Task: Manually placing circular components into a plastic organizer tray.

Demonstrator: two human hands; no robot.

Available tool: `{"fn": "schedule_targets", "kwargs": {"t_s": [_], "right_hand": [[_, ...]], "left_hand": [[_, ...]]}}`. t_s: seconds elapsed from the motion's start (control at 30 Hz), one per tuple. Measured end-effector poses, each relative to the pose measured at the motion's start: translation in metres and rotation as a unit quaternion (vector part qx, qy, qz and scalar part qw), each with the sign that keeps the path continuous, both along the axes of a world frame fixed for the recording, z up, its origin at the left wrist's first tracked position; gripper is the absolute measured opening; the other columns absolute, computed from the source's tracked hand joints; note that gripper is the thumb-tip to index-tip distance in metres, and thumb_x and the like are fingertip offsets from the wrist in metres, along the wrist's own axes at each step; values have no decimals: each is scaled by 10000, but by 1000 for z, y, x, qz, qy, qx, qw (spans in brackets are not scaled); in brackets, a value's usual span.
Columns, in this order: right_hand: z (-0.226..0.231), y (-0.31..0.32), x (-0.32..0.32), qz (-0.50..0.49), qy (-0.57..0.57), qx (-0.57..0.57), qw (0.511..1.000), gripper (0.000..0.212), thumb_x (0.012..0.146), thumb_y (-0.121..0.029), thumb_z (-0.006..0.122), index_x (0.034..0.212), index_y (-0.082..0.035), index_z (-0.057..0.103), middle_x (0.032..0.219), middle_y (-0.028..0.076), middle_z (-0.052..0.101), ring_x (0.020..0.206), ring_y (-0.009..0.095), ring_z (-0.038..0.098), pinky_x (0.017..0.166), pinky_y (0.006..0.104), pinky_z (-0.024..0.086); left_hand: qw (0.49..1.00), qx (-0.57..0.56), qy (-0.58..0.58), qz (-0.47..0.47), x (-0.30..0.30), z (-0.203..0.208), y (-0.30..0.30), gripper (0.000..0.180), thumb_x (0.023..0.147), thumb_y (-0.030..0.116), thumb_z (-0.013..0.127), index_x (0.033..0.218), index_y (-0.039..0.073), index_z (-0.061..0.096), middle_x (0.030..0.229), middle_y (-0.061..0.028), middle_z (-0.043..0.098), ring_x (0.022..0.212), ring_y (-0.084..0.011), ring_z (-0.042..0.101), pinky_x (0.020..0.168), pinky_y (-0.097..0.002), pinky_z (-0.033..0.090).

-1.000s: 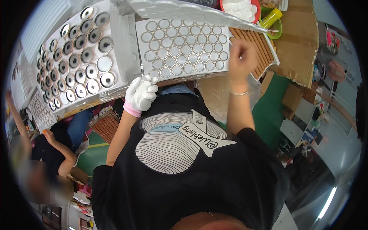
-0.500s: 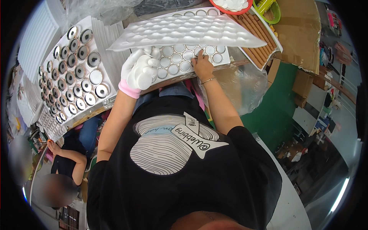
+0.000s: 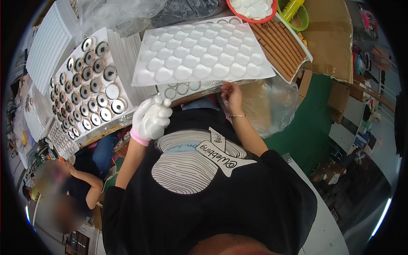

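Observation:
My left hand [image 3: 149, 117], in a white glove with a pink cuff, is closed around several white round discs [image 3: 146, 128] in front of the bench edge. A white moulded plastic tray sheet [image 3: 199, 53] with rows of round hollows lies over a lower tray. Along its near edge, metal-rimmed round pieces with pale tops [image 3: 182, 88] show; the sheet hides the others. My bare right hand [image 3: 232, 97] is just off the sheet's near right corner, its fingers loosely curled and apart, with nothing visible in them.
To the left stands a tray of round pieces with black centres [image 3: 86, 73], beside stacked white trays [image 3: 127, 55]. At the far right are a red bowl of white discs [image 3: 253, 9], a green basket [image 3: 301, 19] and brown rods [image 3: 278, 46]. A co-worker's arm [image 3: 87, 180] shows lower left.
The moulded sheet has come down over the rimmed pieces. My right hand has drawn back off them toward me, and my left hand has moved nearer my body with the discs.

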State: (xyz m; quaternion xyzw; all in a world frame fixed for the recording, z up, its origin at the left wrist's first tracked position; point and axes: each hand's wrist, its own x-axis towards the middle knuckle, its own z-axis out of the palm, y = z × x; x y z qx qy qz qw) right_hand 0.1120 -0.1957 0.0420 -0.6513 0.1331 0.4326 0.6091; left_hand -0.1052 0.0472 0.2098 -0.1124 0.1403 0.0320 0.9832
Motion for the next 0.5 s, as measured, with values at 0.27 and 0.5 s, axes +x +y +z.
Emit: {"fn": "schedule_targets", "kwargs": {"t_s": [0.27,0.5], "right_hand": [[-7,22,24,-186,43,-40,981,516,926,-536,354,1123,-92,527,1053,73,603,778,215,644,655,336,506],[36,36,34,-329,46,218,918,758,904,-667,178,1349,-106,425,1313,107,506,1201,304,495,967,420,446]], "left_hand": [[992,-19,52,114,-1,-1,-12,294,949,269,479,1066,10,553,1164,-137,488,803,-171,429,623,-256,419],[988,-9,29,149,14,3,-13,278,940,269,488,1050,22,552,1137,-111,490,748,-161,428,622,-269,419]]}}
